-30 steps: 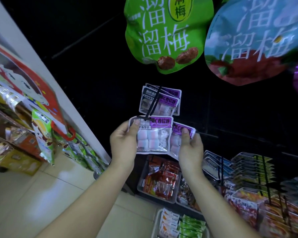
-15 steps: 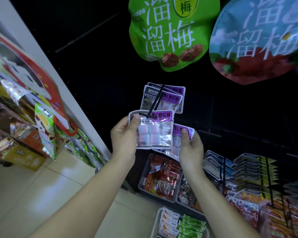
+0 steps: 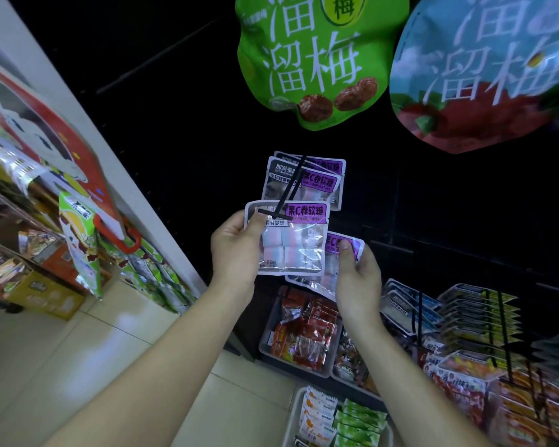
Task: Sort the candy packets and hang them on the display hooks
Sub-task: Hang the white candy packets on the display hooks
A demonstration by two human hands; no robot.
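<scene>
Purple-labelled "果C卷软糖" candy packet point(image 3: 291, 250) is held at the black display hook point(image 3: 291, 185) by the left hand point(image 3: 236, 250), fingers closed on it; a second packet point(image 3: 332, 267) is pinched in the right hand point(image 3: 357, 285), beneath "溜溜梅" bags point(image 3: 317, 59).

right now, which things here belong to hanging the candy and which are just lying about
Job: left hand, gripping a clear purple-labelled candy packet at the black wire display hook; right hand, holding a second purple-labelled packet; matching packets already hung.
Lying about: large green plastic bag; large blue-and-red bag; grey bin of red snack packets.
</scene>
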